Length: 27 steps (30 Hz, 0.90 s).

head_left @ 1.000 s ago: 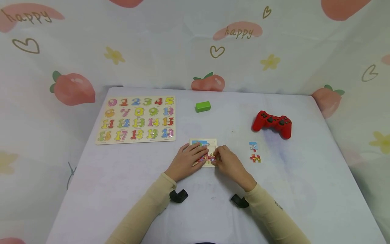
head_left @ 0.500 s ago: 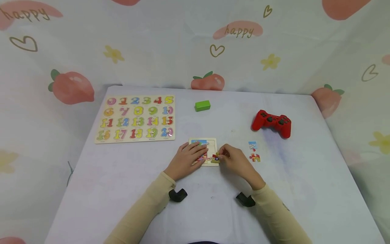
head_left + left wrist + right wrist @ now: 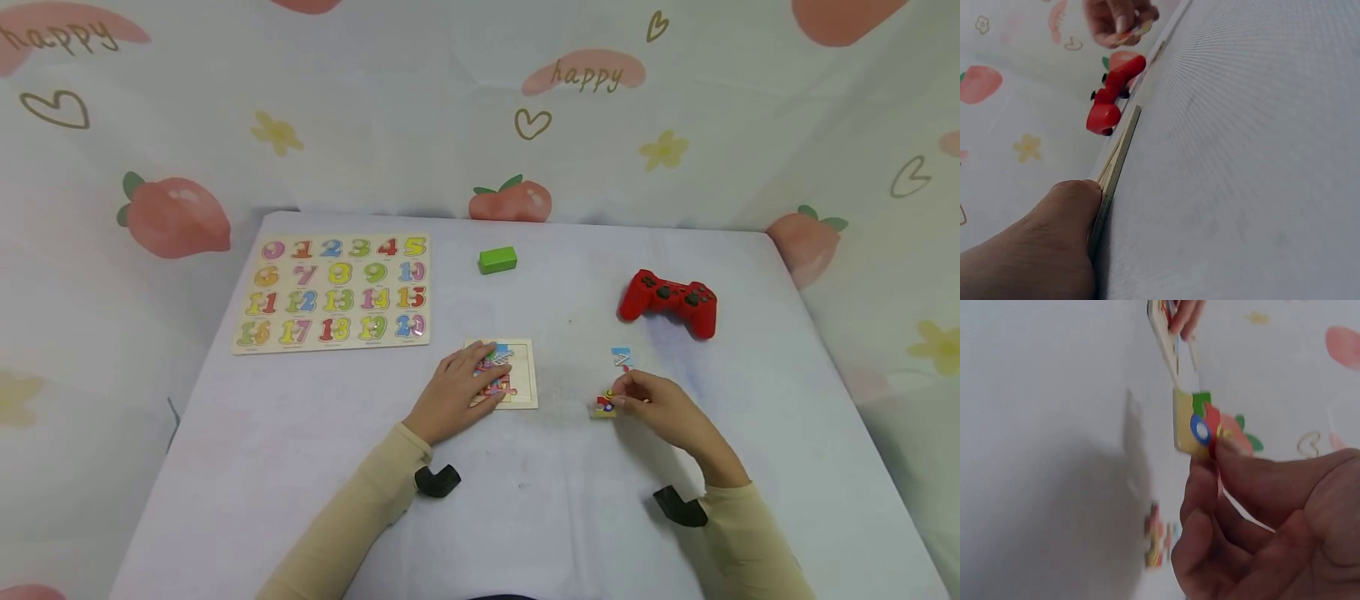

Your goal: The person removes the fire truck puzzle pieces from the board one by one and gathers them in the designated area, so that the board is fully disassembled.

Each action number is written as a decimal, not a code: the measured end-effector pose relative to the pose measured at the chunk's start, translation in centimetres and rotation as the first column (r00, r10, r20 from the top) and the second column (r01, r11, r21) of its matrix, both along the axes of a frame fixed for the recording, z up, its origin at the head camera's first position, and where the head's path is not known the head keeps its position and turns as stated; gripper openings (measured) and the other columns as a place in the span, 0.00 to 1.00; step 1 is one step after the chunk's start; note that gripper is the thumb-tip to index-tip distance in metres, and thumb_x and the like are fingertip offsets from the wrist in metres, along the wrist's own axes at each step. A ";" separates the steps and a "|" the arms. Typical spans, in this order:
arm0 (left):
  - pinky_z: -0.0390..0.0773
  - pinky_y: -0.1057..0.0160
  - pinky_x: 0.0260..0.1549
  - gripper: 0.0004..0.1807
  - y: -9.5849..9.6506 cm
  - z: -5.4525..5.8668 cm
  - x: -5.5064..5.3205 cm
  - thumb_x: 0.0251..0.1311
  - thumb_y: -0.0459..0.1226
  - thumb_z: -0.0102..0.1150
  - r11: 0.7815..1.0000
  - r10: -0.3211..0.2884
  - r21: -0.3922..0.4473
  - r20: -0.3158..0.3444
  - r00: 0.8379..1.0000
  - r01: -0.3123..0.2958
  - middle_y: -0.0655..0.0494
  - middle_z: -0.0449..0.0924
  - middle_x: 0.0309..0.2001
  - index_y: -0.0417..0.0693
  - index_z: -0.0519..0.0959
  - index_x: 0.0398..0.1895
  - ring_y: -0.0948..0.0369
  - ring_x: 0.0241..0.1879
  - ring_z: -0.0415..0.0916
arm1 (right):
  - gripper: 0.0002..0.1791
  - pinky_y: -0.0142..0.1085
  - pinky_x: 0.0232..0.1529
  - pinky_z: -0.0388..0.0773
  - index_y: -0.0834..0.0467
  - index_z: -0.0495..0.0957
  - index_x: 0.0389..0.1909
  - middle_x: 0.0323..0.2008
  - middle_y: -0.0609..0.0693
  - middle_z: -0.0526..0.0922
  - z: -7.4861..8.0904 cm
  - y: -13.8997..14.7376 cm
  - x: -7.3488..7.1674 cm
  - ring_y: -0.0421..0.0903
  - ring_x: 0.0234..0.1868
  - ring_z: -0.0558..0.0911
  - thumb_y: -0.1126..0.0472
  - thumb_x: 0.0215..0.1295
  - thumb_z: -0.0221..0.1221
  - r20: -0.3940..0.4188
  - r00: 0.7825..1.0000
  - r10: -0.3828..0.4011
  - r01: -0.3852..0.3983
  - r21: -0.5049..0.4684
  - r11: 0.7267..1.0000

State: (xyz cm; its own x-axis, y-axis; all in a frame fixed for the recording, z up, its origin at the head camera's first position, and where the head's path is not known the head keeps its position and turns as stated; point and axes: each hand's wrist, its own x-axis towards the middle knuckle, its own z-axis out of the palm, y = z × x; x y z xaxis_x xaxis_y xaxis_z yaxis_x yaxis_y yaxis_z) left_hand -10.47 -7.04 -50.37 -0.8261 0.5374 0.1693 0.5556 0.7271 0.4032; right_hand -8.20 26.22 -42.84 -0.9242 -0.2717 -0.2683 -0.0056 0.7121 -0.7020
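Observation:
My left hand (image 3: 453, 387) rests with extended fingers on a small wooden jigsaw tray (image 3: 529, 367), its fingers covering part of the colourful pieces inside. The tray's right side shows bare wood. To the right, my right hand (image 3: 667, 412) pinches a jigsaw piece (image 3: 1194, 425) between thumb and fingertips. This piece shows a blue wheel, red, green and tan, and is raised over the table. Just beyond that hand lies a loose blue jigsaw piece (image 3: 622, 356). In the right wrist view a blurred red and yellow piece (image 3: 1154, 540) lies below; the right hand hides it in the head view.
A wooden number puzzle board (image 3: 333, 292) lies at the back left. Behind the tray is a green block (image 3: 498, 260), and at the back right a red game controller (image 3: 667, 303). A patterned cloth (image 3: 405, 108) hangs behind the table.
My right hand has lifted the wheel piece off the tray's lower right and carried it right, beside the loose pieces. The left hand stays on the tray, its fingers shifted slightly.

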 end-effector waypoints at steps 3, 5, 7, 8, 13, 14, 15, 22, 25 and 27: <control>0.56 0.51 0.67 0.26 0.0 0.1 0.0 0.66 0.57 0.48 1.000 0.015 0.002 0.040 0.999 -0.015 0.55 0.53 0.74 0.67 0.69 0.66 0.57 0.74 0.47 | 0.07 0.31 0.36 0.76 0.57 0.77 0.41 0.36 0.49 0.80 0.0 1.7 0.8 0.43 0.38 0.77 0.58 0.66 0.59 0.045 0.999 0.006 -0.005 -0.024 1.000; 0.56 0.52 0.67 0.26 0.0 -0.1 0.0 0.66 0.57 0.47 1.000 0.020 -0.001 0.039 0.999 -0.020 0.55 0.52 0.75 0.68 0.69 0.66 0.57 0.74 0.46 | 0.09 0.30 0.37 0.76 0.58 0.77 0.42 0.36 0.49 0.80 0.0 2.5 1.2 0.41 0.38 0.77 0.58 0.66 0.59 0.058 0.998 0.009 -0.007 -0.029 1.000; 0.56 0.52 0.67 0.26 0.0 -0.2 -0.1 0.66 0.57 0.47 1.000 0.022 0.001 0.026 0.999 -0.022 0.54 0.52 0.75 0.68 0.70 0.66 0.57 0.74 0.47 | 0.09 0.30 0.37 0.75 0.58 0.77 0.42 0.36 0.49 0.80 0.0 3.2 1.5 0.40 0.37 0.76 0.57 0.67 0.58 0.062 0.998 0.006 -0.004 -0.026 1.000; 0.57 0.52 0.67 0.26 0.0 -0.3 -0.1 0.66 0.57 0.47 1.000 0.023 0.001 0.018 1.000 -0.023 0.54 0.52 0.75 0.68 0.70 0.66 0.57 0.74 0.47 | 0.09 0.30 0.37 0.75 0.58 0.77 0.42 0.36 0.49 0.80 0.0 3.4 1.6 0.39 0.37 0.76 0.56 0.67 0.58 0.065 0.998 0.002 0.000 -0.024 1.000; 0.58 0.51 0.66 0.26 -0.1 -0.6 -0.2 0.66 0.58 0.46 1.000 0.019 0.005 -0.001 1.000 -0.019 0.54 0.52 0.75 0.68 0.70 0.66 0.56 0.74 0.48 | 0.11 0.29 0.36 0.73 0.58 0.77 0.43 0.37 0.48 0.80 -0.2 4.3 1.9 0.39 0.38 0.75 0.55 0.67 0.58 0.074 0.997 -0.016 0.016 -0.006 1.000; 0.58 0.51 0.66 0.26 -0.1 -0.6 -0.2 0.66 0.58 0.46 1.000 0.018 0.002 -0.001 1.000 -0.018 0.54 0.52 0.75 0.68 0.70 0.66 0.56 0.74 0.48 | 0.11 0.29 0.36 0.73 0.58 0.77 0.43 0.37 0.48 0.80 -0.3 4.5 2.0 0.39 0.38 0.74 0.55 0.67 0.58 0.078 0.997 -0.018 0.019 -0.004 1.000; 0.58 0.50 0.66 0.26 -0.1 -0.7 -0.2 0.66 0.58 0.46 1.000 0.018 0.001 0.000 1.000 -0.018 0.54 0.52 0.75 0.68 0.70 0.66 0.56 0.74 0.48 | 0.11 0.29 0.36 0.73 0.58 0.78 0.43 0.36 0.48 0.80 -0.4 4.5 2.0 0.39 0.37 0.74 0.55 0.67 0.58 0.076 0.997 -0.023 0.023 -0.001 1.000; 0.57 0.51 0.67 0.26 0.0 -0.8 -0.3 0.66 0.58 0.46 1.000 0.022 -0.010 0.015 1.000 -0.022 0.56 0.52 0.75 0.69 0.69 0.66 0.58 0.74 0.47 | 0.12 0.30 0.37 0.75 0.59 0.78 0.43 0.35 0.49 0.80 -1.2 4.5 2.1 0.41 0.37 0.75 0.55 0.66 0.59 0.074 0.996 -0.054 0.053 0.015 0.998; 0.58 0.51 0.66 0.26 0.0 -0.9 -0.3 0.66 0.58 0.46 1.000 0.020 -0.016 0.012 1.000 -0.020 0.56 0.51 0.75 0.70 0.69 0.66 0.58 0.74 0.47 | 0.12 0.31 0.36 0.74 0.59 0.79 0.42 0.34 0.49 0.80 -1.4 4.2 2.1 0.44 0.38 0.75 0.55 0.66 0.59 0.054 0.996 -0.073 0.071 0.043 0.997; 0.58 0.51 0.66 0.26 0.0 -0.9 -0.3 0.66 0.58 0.47 1.000 0.018 -0.010 0.006 1.000 -0.018 0.56 0.52 0.75 0.69 0.69 0.66 0.57 0.73 0.48 | 0.11 0.32 0.35 0.74 0.58 0.79 0.42 0.34 0.49 0.80 -1.6 4.0 2.0 0.45 0.38 0.74 0.55 0.66 0.59 0.034 0.996 -0.087 0.084 0.064 0.994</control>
State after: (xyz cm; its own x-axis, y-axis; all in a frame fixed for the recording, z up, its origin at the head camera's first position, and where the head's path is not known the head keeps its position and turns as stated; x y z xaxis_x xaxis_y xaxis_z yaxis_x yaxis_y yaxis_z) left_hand -10.76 -7.06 -51.28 -0.8367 0.5242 0.1588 0.5399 0.7408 0.3996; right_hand -6.17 30.26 -44.44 -0.9325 -0.1737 -0.3167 0.0825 0.7512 -0.6549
